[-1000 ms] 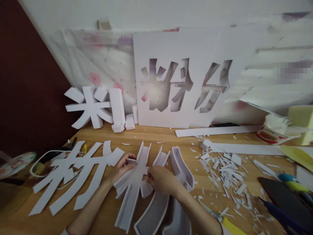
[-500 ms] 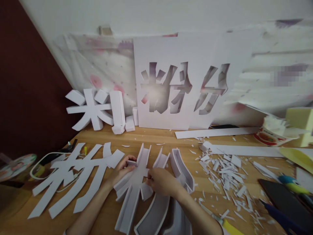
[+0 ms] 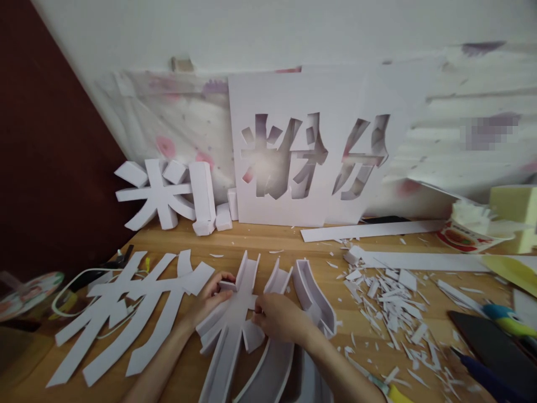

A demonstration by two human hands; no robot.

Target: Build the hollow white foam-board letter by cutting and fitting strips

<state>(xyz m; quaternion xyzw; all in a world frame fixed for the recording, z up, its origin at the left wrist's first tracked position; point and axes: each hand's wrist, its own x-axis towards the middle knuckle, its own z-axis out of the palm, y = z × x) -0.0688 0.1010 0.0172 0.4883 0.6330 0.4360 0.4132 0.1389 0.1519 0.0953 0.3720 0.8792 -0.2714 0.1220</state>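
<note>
Head view: a white walled character (image 3: 235,313) lies toward the near edge of the bench (image 3: 268,238), about midway along it. Its flat, matt base spreads into several strokes, most edged with thin upright walls that turn them into shallow troughs. A curved trough (image 3: 272,364) lies just to its right; whether the two are joined cannot be told. At the character's left side, the left hand (image 3: 212,299) pinches a short white strip (image 3: 227,285) between thumb and fingers. The right hand (image 3: 281,318) curls against the opposite side, its fingertips hidden, so I cannot tell if its grip closes on anything.

Along the back edge, a white board (image 3: 272,89) shows cut-out characters reading 粉 and 分. Near the right end, a bowl (image 3: 465,240) carries a red label, its print too small to read.
</note>
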